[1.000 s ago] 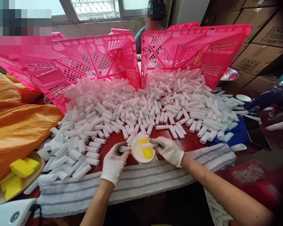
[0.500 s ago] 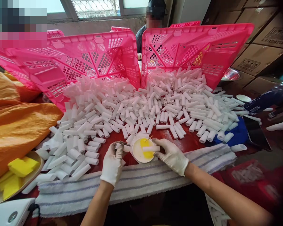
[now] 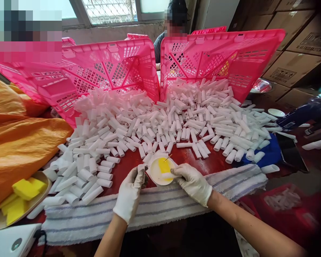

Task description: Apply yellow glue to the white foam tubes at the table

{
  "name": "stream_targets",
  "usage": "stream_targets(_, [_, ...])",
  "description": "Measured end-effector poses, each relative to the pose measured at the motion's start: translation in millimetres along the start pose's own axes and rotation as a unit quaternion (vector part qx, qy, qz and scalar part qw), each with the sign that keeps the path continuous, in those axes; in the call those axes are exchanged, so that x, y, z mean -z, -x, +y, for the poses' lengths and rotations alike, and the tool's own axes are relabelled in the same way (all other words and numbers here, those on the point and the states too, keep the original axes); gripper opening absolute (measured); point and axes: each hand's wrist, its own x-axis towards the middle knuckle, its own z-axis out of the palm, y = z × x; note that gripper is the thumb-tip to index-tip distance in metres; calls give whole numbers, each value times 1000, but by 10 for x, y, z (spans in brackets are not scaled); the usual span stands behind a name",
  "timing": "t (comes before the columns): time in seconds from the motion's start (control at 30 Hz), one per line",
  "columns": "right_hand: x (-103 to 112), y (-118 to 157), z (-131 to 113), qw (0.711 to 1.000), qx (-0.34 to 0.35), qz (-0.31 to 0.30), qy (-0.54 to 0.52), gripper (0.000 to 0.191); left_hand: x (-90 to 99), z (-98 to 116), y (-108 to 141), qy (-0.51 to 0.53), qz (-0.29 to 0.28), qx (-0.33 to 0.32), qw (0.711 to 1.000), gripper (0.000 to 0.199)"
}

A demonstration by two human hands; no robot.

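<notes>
The gloved right hand (image 3: 193, 182) pinches a white tube (image 3: 168, 175) lying crosswise over the small dish (image 3: 160, 170), while the left hand (image 3: 130, 192), just left of it, apparently grips another tube (image 3: 141, 167) end-up.

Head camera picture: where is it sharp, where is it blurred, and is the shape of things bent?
In the head view the left hand, right hand and white tubes are sharp in even daylight; the right edge darkens, the red bin is soft, the towel edge curves, and blocks are pixelated top left.
</notes>
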Motion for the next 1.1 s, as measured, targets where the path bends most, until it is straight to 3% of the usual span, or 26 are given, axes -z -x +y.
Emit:
stream_targets(0.07, [-24, -8, -37, 999, -19, 8, -47, 7, 2, -16, 17, -12, 0, 4, 1000, 43])
stream_targets(0.23, [42, -9, -160, 981, -122, 9, -154, 14, -2, -130, 46, -33, 8, 2, 999, 43])
stream_targets(0.4, [249, -75, -312, 917, -281, -3, -284, 32, -137, -214, 115, -87, -111, -22, 990, 38])
stream_targets(0.5, [318, -145, -389, 914, -312, -16, -257, 34, -203, -188, 164, -131, -156, -47, 978, 37])
stream_targets(0.6, [338, -168, -446, 934, -299, -30, -195, 32, -233, -132, 201, -168, -168, -89, 967, 32])
stream_targets(0.67, [327, -144, -480, 962, -237, -34, -130, 29, -269, -109, 212, -188, -151, -99, 965, 31])
stream_targets(0.77, [267, -80, -519, 999, -25, -10, 41, 30, -382, -117, 213, -173, -114, -54, 977, 46])
stream_targets(0.83, [196, -44, -542, 982, 100, 35, 157, 33, -484, -142, 218, -153, -104, -24, 982, 48])
stream_targets(0.87, [155, -32, -556, 971, 125, 59, 194, 33, -536, -156, 226, -151, -93, -20, 984, 48])
stream_targets(0.93, [83, -22, -596, 970, 96, 85, 205, 33, -639, -179, 260, -174, -49, -37, 983, 48])
stream_targets(1.0, [75, -17, -643, 982, 6, 85, 166, 35, -731, -183, 319, -225, 3, -79, 971, 46])
stream_targets(1.03, [116, -8, -661, 986, -45, 73, 143, 35, -770, -176, 354, -247, 11, -104, 963, 45])
stream_targets(1.1, [315, 44, -662, 983, -135, 30, 117, 36, -807, -145, 415, -263, -31, -155, 952, 41])
